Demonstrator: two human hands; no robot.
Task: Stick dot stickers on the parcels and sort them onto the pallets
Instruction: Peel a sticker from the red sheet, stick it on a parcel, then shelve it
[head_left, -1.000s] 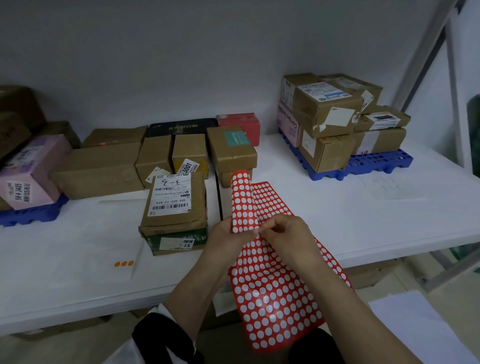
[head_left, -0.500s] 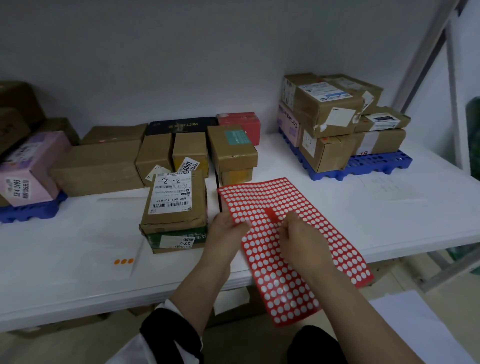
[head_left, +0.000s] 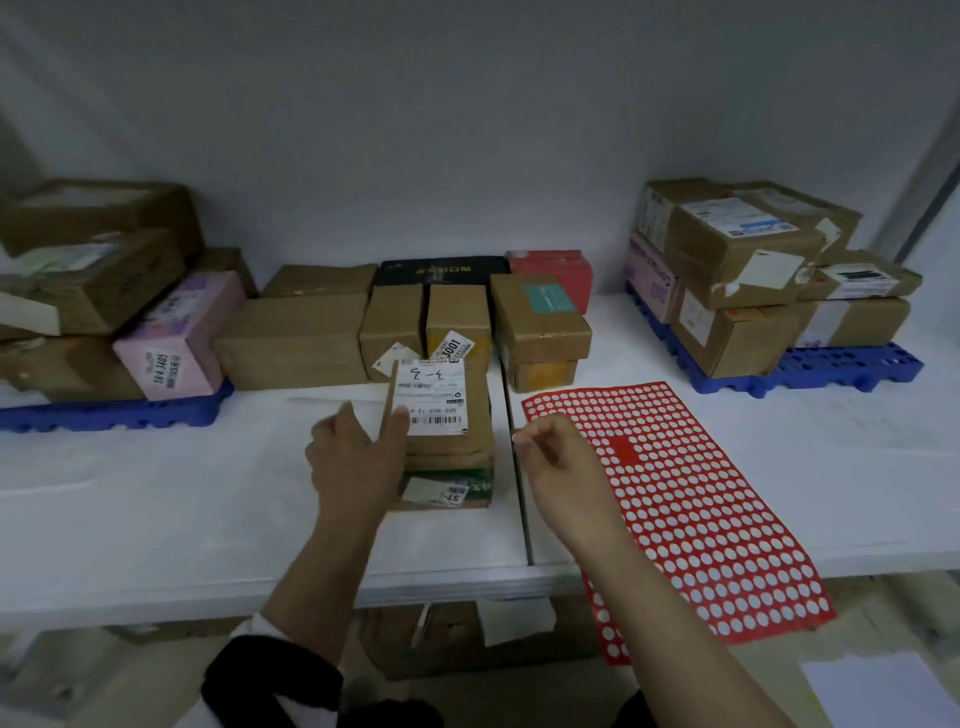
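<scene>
Head view: the left hand (head_left: 358, 457) lies spread, one digit on the label of the top parcel (head_left: 447, 415), clasping nothing. The right hand (head_left: 550, 449) hovers just right of the parcel, its fingertips (head_left: 519, 439) pinched. I cannot tell whether they hold a dot. A loose pinch could drop or fold a dot. The parcel's long axis points away from the fingers, and its label reads upside down.

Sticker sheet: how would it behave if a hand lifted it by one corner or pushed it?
Likely floppy: the sheet looks paper-thin and lies flat. Probably light, so a push should slide it on the smooth table. It may slip off, since its near end overhangs the edge.
</scene>
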